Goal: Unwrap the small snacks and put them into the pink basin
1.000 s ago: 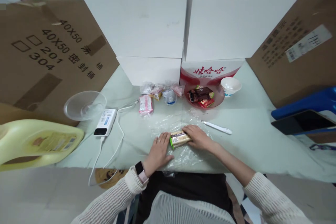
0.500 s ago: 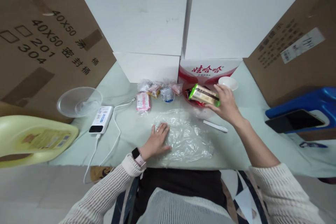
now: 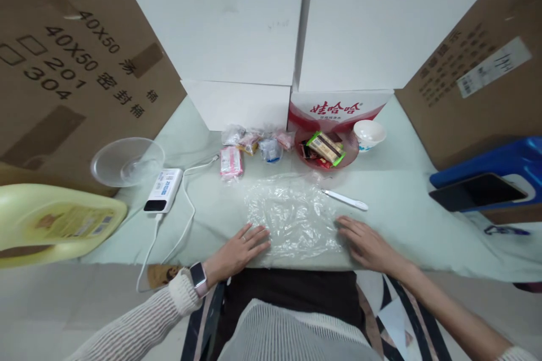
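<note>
My left hand [image 3: 242,248] lies flat at the left edge of a clear plastic bag [image 3: 296,220], fingers spread and holding nothing. At the bag's right edge rests my right hand [image 3: 367,242], its fingers stretched out and nothing in them. The crinkled bag is spread flat on the table between both hands. Behind it stands a red see-through bowl [image 3: 349,158] of wrapped snacks, with a green-edged snack packet [image 3: 326,148] on top. A white-handled utility knife [image 3: 346,199] lies just beyond my right hand.
Several small bagged items [image 3: 271,149] and a pink-edged packet [image 3: 231,162] sit left of the bowl. A white cup [image 3: 370,134] stands beside it. On the left are a power bank [image 3: 164,190], a clear bowl [image 3: 127,162] and a yellow jug [image 3: 55,225]; a phone [image 3: 478,193] is right.
My right hand has let go of the green-edged packet, which now lies in the red bowl, and has come back to the bag's right side. My left hand has shifted slightly left and nearer.
</note>
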The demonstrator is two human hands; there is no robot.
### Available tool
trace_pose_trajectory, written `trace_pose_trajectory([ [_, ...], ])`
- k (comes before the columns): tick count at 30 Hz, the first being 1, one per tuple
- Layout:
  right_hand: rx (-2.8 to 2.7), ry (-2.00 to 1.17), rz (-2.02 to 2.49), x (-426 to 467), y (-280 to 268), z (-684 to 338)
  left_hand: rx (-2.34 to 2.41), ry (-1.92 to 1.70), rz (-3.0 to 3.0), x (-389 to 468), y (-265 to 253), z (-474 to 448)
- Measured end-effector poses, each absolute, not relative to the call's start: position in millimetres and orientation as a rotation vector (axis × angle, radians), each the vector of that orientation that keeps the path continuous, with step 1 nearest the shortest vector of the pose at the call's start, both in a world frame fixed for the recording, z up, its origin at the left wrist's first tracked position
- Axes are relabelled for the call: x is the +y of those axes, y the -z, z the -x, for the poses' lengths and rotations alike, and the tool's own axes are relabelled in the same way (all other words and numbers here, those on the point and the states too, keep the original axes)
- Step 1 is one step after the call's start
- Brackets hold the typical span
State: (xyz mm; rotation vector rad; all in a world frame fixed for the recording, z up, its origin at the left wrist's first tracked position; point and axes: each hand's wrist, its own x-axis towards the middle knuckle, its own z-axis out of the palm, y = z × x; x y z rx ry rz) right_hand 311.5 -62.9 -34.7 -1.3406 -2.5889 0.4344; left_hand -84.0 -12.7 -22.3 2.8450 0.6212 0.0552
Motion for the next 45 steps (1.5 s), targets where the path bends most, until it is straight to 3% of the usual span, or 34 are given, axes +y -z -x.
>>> trace_pose_trajectory([
  [5, -2.391, -0.519, 1.334, -62.9, 37.4, -302.5, 0.699, -0.258, -2.534, -9.2, 28.6, 62.2],
  [13, -1.500, -1.230, 1.259, -55.8, 20.8, -302.0, 1.020, -0.415, -1.627, -4.1, 1.0, 58.7],
  [18, -1.334, -1.393, 1.111, -44.1, 13.5, -297.7, 1.071, -0.546, -1.269, 1.8, -2.8, 51.3],
  [28, -1.108, -1.074, 1.532, -9.7, 40.2, -257.6, 1.433, -0.865, -1.283, 14.2, 13.3, 38.9],
  [35, -1.465, -0.648, 1.917, 2.3, 49.4, -252.6, 1.664, -0.803, -1.400, 33.4, 28.9, 39.3],
  [45, -1.739, -0.309, 2.173, 3.7, 49.7, -245.0, 1.636, -0.917, -1.314, 34.5, 29.7, 41.1],
])
